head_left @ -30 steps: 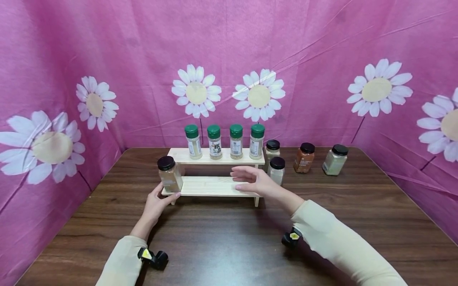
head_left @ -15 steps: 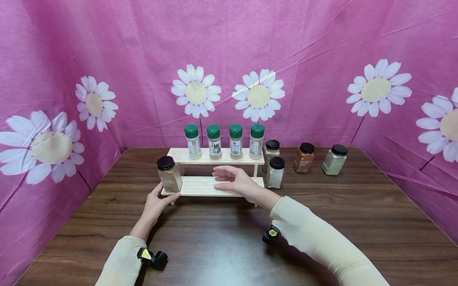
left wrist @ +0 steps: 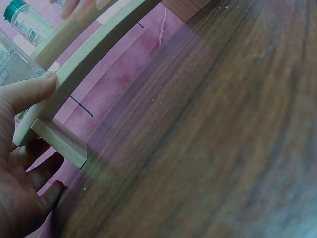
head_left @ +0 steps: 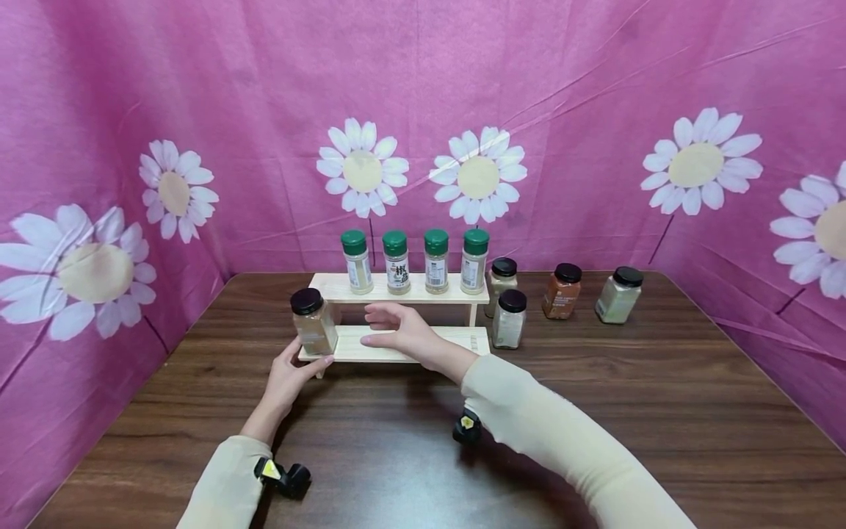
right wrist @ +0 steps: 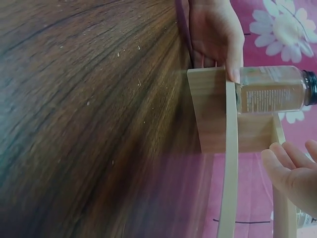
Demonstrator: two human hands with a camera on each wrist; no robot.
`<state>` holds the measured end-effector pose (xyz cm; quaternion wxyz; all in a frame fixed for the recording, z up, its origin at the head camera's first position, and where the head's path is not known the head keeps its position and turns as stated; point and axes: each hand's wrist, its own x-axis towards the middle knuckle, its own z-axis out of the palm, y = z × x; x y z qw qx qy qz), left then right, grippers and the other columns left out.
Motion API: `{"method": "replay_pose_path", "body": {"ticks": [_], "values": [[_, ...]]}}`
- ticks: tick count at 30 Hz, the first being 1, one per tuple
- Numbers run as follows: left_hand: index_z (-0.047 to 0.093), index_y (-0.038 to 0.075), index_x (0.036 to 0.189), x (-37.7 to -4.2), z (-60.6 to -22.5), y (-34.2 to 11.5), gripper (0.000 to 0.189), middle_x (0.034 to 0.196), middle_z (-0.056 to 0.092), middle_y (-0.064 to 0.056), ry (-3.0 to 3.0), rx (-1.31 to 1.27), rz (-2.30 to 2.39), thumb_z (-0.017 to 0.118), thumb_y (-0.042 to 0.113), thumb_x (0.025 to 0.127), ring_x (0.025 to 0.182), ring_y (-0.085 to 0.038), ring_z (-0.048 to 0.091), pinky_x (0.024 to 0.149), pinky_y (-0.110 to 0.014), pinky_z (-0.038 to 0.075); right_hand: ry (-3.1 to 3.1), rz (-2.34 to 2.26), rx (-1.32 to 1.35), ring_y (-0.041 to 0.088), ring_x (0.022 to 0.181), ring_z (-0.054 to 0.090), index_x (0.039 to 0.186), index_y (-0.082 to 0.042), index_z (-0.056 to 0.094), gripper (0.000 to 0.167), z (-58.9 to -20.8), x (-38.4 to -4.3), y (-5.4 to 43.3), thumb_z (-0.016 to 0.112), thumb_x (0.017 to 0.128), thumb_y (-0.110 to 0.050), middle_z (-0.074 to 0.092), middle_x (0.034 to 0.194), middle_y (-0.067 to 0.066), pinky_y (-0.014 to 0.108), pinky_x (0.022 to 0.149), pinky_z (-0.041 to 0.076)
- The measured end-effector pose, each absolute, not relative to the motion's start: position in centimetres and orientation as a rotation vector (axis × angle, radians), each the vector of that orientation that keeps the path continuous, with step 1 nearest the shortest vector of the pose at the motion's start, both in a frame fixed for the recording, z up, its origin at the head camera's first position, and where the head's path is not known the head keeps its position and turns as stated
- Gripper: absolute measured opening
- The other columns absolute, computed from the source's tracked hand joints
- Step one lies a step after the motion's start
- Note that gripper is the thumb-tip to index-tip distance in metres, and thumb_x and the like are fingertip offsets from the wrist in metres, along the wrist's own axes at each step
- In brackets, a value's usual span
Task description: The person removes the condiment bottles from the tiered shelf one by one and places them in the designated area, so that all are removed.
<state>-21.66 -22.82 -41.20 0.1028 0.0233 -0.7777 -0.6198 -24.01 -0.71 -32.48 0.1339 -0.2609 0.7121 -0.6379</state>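
Note:
A two-tier wooden spice rack (head_left: 350, 353) stands on the table. My left hand (head_left: 287, 378) grips the left end of its lower shelf; in the left wrist view the thumb (left wrist: 37, 91) lies on the shelf's edge and the fingers reach underneath. Right above that hand, a black-lidded spice jar (head_left: 314, 329) with light brown powder stands upright on the shelf's left end. My right hand (head_left: 406, 334) hovers over the middle of the lower shelf, holding nothing, its fingers gently bent and thumb apart, pointing at the jar. The right wrist view shows a gap between this hand (right wrist: 297, 181) and the jar (right wrist: 270, 94).
Several green-capped shakers (head_left: 397, 264) line the upper shelf. Right of the rack stand a white-powder jar (head_left: 509, 323) and a beige one (head_left: 502, 281) behind it. Farther right are a red-brown jar (head_left: 562, 294) and a pale green jar (head_left: 618, 297). A pink flowered cloth (head_left: 416, 73) hangs behind.
My right hand has moved left along the lower shelf, from beside the white-powder jar to the shelf's middle. My left hand and the light brown jar have stayed where they were.

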Motion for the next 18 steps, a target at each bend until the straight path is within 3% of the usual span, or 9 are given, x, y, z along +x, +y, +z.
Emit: {"method": "replay_pose_path", "body": {"ticks": [6, 12, 18], "values": [[0.045, 0.008, 0.124, -21.7, -41.2, -22.9, 0.06, 0.115, 0.049, -0.014, -2.293, 0.075, -1.824, 0.071, 0.012, 0.07, 0.089, -0.011, 0.047, 0.069, -0.019, 0.04, 2.123, -1.8, -0.74, 0.028, 0.105, 0.046, 0.12, 0.003, 0.044, 0.05, -31.4, -23.4, -2.0, 0.064, 0.075, -0.002, 0.05, 0.115, 0.019, 0.027, 0.084, 0.039], [0.043, 0.01, 0.126, -21.7, -41.1, -22.9, 0.062, 0.119, 0.047, -0.012, -2.316, 0.079, -1.823, 0.071, 0.015, 0.071, 0.094, -0.014, 0.045, 0.071, -0.019, 0.038, 2.153, -1.806, -0.742, 0.026, 0.105, 0.047, 0.121, 0.0, 0.045, 0.054, -33.4, -25.4, -3.8, 0.068, 0.073, -0.007, 0.051, 0.115, 0.016, 0.027, 0.083, 0.039], [0.044, 0.01, 0.125, -21.6, -41.0, -22.8, 0.06, 0.117, 0.049, -0.012, -2.307, 0.066, -1.829, 0.071, 0.014, 0.071, 0.09, -0.012, 0.047, 0.069, -0.02, 0.039, 2.133, -1.891, -0.734, 0.032, 0.104, 0.046, 0.119, 0.004, 0.045, 0.052, -33.8, -25.4, -4.9, 0.067, 0.073, -0.004, 0.048, 0.115, 0.022, 0.028, 0.082, 0.04]]}}
